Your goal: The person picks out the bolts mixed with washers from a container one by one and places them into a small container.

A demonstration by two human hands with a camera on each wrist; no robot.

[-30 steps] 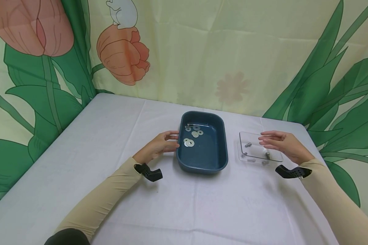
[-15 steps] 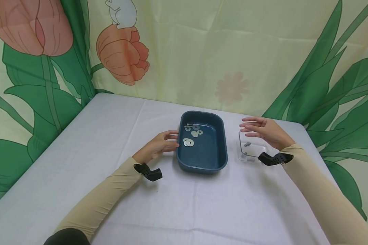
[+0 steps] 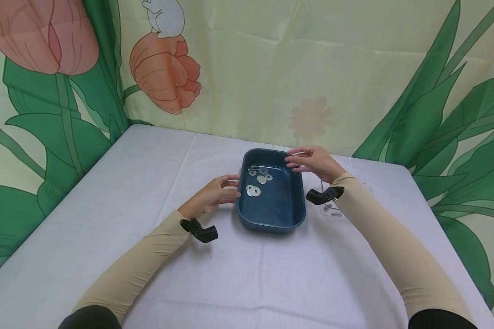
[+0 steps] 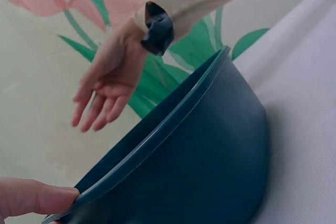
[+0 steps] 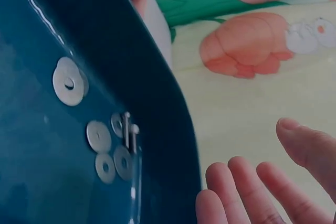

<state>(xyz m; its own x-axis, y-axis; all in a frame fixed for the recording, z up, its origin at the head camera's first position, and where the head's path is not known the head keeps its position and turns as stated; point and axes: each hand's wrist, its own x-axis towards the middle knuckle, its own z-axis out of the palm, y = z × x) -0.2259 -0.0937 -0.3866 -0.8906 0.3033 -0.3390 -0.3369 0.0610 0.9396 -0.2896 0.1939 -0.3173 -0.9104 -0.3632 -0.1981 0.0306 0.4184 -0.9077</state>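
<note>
A dark blue tray (image 3: pixel 271 214) sits mid-table with several flat metal washers (image 3: pixel 254 192) inside. Two small screws (image 5: pixel 130 132) lie beside the washers in the right wrist view. At the tray's left side is my left hand (image 3: pixel 210 196), its fingers relaxed along the outer wall. The left wrist view shows its thumb (image 4: pixel 52 199) touching the rim. Over the tray's back right corner hovers my right hand (image 3: pixel 313 162), thumb and fingers apart and holding nothing that I can see. My right forearm partly hides a clear plastic box (image 3: pixel 326 211) with bolts (image 3: pixel 336 214).
A white cloth (image 3: pixel 214 283) covers the table. Behind it hangs a pale curtain (image 3: pixel 238 82) printed with tulips and leaves. Black wrist cameras (image 3: pixel 199 232) are strapped on both wrists.
My right hand has travelled left and away from me, from above the clear box to the tray's back right corner. The left hand and the tray have stayed in place.
</note>
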